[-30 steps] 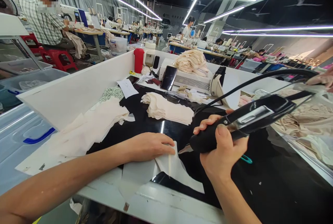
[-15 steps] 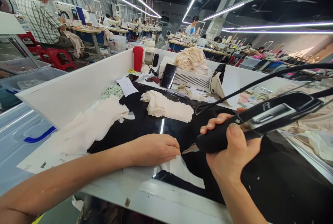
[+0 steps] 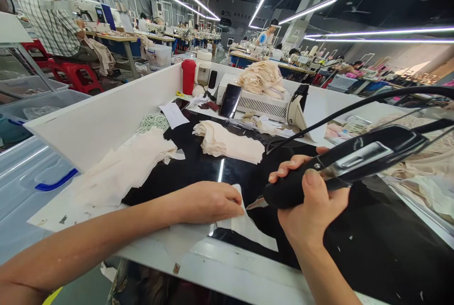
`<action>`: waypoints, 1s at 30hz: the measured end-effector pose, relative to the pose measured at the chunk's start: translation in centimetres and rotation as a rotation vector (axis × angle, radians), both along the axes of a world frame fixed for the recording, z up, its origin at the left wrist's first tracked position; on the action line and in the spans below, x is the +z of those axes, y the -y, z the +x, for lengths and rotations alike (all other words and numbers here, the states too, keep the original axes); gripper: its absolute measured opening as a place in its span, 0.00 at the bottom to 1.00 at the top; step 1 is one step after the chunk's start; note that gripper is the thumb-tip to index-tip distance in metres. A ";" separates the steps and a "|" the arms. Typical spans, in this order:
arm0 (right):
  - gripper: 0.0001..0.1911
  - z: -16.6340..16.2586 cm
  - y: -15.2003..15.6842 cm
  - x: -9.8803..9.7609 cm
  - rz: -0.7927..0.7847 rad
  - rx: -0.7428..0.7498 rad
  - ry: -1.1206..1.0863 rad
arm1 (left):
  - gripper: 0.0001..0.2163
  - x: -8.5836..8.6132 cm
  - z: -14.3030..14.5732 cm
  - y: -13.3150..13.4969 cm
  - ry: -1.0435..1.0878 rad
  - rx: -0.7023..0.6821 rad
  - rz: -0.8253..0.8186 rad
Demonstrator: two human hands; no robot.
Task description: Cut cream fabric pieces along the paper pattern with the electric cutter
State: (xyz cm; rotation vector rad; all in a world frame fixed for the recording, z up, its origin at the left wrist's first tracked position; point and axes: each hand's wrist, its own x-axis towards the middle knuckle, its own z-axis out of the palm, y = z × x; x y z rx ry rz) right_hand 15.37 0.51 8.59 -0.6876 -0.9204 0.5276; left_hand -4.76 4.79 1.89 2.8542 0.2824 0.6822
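My right hand (image 3: 314, 205) is wrapped around a black corded hand tool (image 3: 289, 189) that has a pointed metal tip. That tip (image 3: 258, 203) points left, just short of my left fingers. My left hand (image 3: 213, 201) lies low over the table with its fingers pressed together on a cream fabric piece (image 3: 253, 229); one edge of the piece stands up beyond the fingertips. Behind the hands is a stack of cream fabric pieces (image 3: 232, 144) on the black table surface (image 3: 184, 172). At left lies a larger pile of cream pieces (image 3: 131, 168).
A white barrier (image 3: 117, 111) edges the table. Along the back are a red cup (image 3: 188, 77), a phone (image 3: 231, 101) and a white vented box (image 3: 260, 106) topped with fabric (image 3: 262, 78). The tool's black cable (image 3: 340, 113) runs right. A seated person (image 3: 49, 26) is far left.
The fabric's far edge now rises above my left fingertips. The tool in my right hand has shifted slightly left. The whole view has moved a little.
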 end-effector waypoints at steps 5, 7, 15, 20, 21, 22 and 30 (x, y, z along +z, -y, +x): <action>0.27 -0.2 -0.1 0.0 -0.002 -0.013 0.006 | 0.11 0.3 -0.1 0.2 -0.002 0.012 0.033; 0.27 -0.2 -0.2 0.0 -0.002 -0.015 0.016 | 0.12 0.3 -0.1 0.2 -0.017 0.010 0.046; 0.24 0.0 0.8 0.5 -0.012 -0.035 0.004 | 0.11 0.0 -0.5 0.1 -0.015 0.017 0.104; 0.26 0.0 1.0 0.0 -0.002 -0.009 0.013 | 0.11 0.3 -0.5 0.2 -0.030 0.027 0.113; 0.26 -0.1 0.9 -0.1 0.004 -0.009 0.016 | 0.11 0.4 -0.6 0.2 -0.039 0.027 0.109; 0.26 -0.1 0.8 -0.1 0.007 -0.012 0.019 | 0.11 0.5 -0.6 0.2 -0.048 0.026 0.105; 0.27 0.7 1.3 0.7 0.016 -0.068 0.015 | 0.11 0.5 -1.2 -0.4 -0.012 -0.003 0.068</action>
